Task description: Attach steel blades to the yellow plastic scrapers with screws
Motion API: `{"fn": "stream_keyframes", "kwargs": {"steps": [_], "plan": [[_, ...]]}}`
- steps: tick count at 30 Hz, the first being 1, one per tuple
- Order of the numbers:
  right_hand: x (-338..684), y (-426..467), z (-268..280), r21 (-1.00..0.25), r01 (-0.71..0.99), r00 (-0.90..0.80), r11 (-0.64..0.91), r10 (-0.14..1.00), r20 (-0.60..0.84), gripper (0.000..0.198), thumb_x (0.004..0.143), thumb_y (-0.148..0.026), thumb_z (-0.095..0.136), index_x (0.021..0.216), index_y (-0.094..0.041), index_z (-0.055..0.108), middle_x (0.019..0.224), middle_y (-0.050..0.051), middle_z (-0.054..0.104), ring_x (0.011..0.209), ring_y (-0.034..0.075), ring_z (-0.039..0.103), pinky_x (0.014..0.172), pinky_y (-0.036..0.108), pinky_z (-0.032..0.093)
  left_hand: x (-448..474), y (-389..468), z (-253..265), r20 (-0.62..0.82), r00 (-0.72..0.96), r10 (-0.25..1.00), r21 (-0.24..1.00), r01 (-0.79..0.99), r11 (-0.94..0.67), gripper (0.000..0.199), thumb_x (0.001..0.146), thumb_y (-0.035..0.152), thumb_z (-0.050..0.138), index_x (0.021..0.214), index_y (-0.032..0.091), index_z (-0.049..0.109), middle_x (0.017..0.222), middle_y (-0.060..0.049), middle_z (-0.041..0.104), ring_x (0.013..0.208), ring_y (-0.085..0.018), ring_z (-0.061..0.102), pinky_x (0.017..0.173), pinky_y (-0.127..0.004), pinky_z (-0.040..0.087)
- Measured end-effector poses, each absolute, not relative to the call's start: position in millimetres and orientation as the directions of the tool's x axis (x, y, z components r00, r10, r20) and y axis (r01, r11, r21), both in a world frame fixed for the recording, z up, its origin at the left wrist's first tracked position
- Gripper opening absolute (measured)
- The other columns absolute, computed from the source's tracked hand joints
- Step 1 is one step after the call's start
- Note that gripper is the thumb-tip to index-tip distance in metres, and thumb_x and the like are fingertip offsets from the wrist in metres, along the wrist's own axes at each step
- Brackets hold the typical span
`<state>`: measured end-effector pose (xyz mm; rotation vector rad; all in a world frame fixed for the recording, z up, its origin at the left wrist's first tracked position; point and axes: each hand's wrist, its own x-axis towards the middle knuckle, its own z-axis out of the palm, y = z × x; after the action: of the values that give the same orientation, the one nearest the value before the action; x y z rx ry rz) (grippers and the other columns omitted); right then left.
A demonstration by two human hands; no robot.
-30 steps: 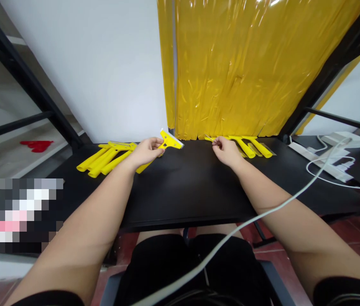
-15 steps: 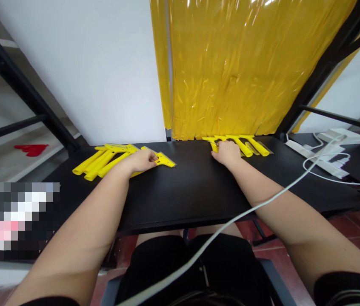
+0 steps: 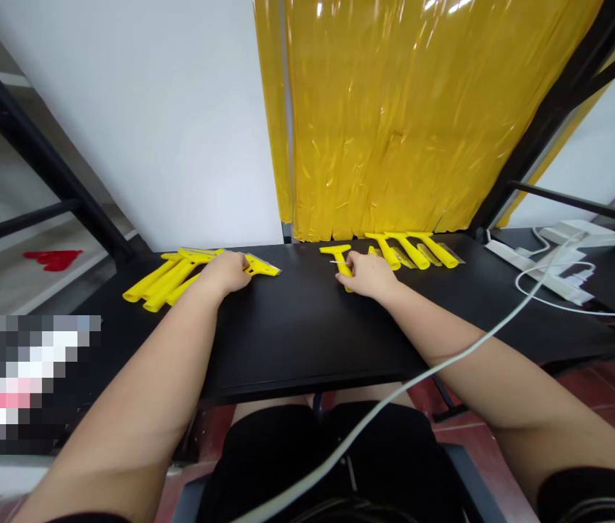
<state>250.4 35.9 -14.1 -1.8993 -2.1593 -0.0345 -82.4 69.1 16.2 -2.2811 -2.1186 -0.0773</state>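
My left hand (image 3: 225,273) is closed around a yellow scraper (image 3: 262,267), whose wide blade end points right past my fingers. It rests against a pile of several yellow scrapers (image 3: 169,280) at the left of the desk, partly hidden by my wrist. Toward the middle, my right hand (image 3: 371,274) pinches another yellow scraper (image 3: 342,263) by its handle, its T-shaped head pointing away from me. Just beyond that hand, three more yellow scrapers (image 3: 418,250) lie in a slanted row along the back edge, beside clear blade covers.
The black desk (image 3: 296,341) backs onto a white panel and a yellow plastic curtain (image 3: 384,131). White power strips (image 3: 544,272) with cords lie at the right. A pale cable (image 3: 373,407) hangs across my view over my right forearm. A red item (image 3: 54,259) sits on the left shelf.
My left hand has shifted left with its scraper, onto the pile. My right hand has drawn its scraper out of the back row, leftward and toward me.
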Motion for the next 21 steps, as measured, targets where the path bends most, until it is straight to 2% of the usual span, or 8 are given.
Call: {"fn": "stream_keyframes", "kwargs": {"steps": [3,6,8,10,12,15,18,21], "plan": [[234,24,-16,-0.246,0.937,-0.199,0.249,0.957,0.211,0.036,0.087,-0.053,0.069,0.103,-0.021,0.067,0.092,0.008,0.076,0.085,0.025,0.071,0.075,0.033,0.049,-67,64,15,0.2,0.11,0.974,0.144,0.98,-0.14,0.042,0.082,0.036,0.067,0.117,0.014,0.071,0.119,-0.017,0.074,0.107,-0.03,0.07,0.094,-0.037,0.052],[223,15,-18,-0.404,0.793,-0.396,0.455,0.89,0.224,0.029,0.092,-0.048,0.068,0.101,-0.02,0.067,0.085,0.004,0.074,0.074,0.018,0.067,0.07,0.028,0.045,-45,58,8,0.177,0.251,0.952,0.348,0.889,-0.299,0.032,0.091,0.041,0.058,0.109,0.018,0.072,0.102,-0.008,0.076,0.089,-0.022,0.07,0.084,-0.032,0.052],[220,12,-17,-0.485,0.654,-0.518,0.58,0.811,0.271,0.026,0.095,-0.044,0.066,0.104,-0.02,0.068,0.084,0.001,0.073,0.072,0.014,0.065,0.07,0.025,0.045,-32,53,2,0.186,0.345,0.92,0.399,0.829,-0.392,0.035,0.094,0.045,0.054,0.109,0.019,0.071,0.094,-0.006,0.074,0.082,-0.021,0.067,0.078,-0.032,0.05],[224,14,-15,-0.478,0.624,-0.523,0.618,0.785,0.333,0.023,0.095,-0.039,0.066,0.106,-0.019,0.07,0.086,0.002,0.072,0.074,0.014,0.064,0.071,0.025,0.045,-23,49,-2,0.183,0.436,0.881,0.421,0.775,-0.471,0.038,0.096,0.047,0.052,0.114,0.019,0.071,0.088,-0.004,0.071,0.078,-0.02,0.064,0.075,-0.031,0.048],[234,19,-11,-0.412,0.737,-0.4,0.535,0.838,0.371,0.018,0.094,-0.032,0.065,0.105,-0.019,0.072,0.092,0.004,0.073,0.082,0.017,0.065,0.075,0.027,0.047,-18,46,-4,0.171,0.504,0.847,0.415,0.743,-0.525,0.041,0.096,0.049,0.052,0.117,0.019,0.071,0.088,-0.005,0.068,0.079,-0.021,0.063,0.076,-0.032,0.048],[257,33,-8,-0.294,0.927,-0.116,0.234,0.922,0.369,0.023,0.094,-0.025,0.059,0.11,-0.019,0.074,0.11,0.011,0.074,0.099,0.024,0.069,0.085,0.034,0.051,-18,44,-6,0.133,0.523,0.842,0.382,0.757,-0.53,0.043,0.094,0.052,0.055,0.119,0.021,0.074,0.095,-0.007,0.066,0.085,-0.022,0.063,0.083,-0.035,0.049],[278,49,-7,-0.186,0.982,0.067,-0.011,0.953,0.296,0.031,0.097,-0.025,0.054,0.117,-0.017,0.075,0.123,0.018,0.07,0.105,0.032,0.071,0.087,0.041,0.055,-21,45,-8,0.088,0.518,0.851,0.37,0.776,-0.511,0.041,0.091,0.047,0.06,0.123,0.024,0.074,0.1,-0.007,0.065,0.089,-0.023,0.064,0.086,-0.035,0.049],[285,61,-9,-0.109,0.987,0.141,-0.121,0.971,0.192,0.034,0.096,-0.019,0.051,0.118,-0.011,0.076,0.125,0.023,0.069,0.11,0.036,0.071,0.089,0.045,0.056,-26,49,-11,0.08,0.504,0.86,0.376,0.783,-0.494,0.036,0.089,0.038,0.061,0.121,0.025,0.074,0.098,-0.006,0.068,0.086,-0.022,0.064,0.084,-0.034,0.049]]}}
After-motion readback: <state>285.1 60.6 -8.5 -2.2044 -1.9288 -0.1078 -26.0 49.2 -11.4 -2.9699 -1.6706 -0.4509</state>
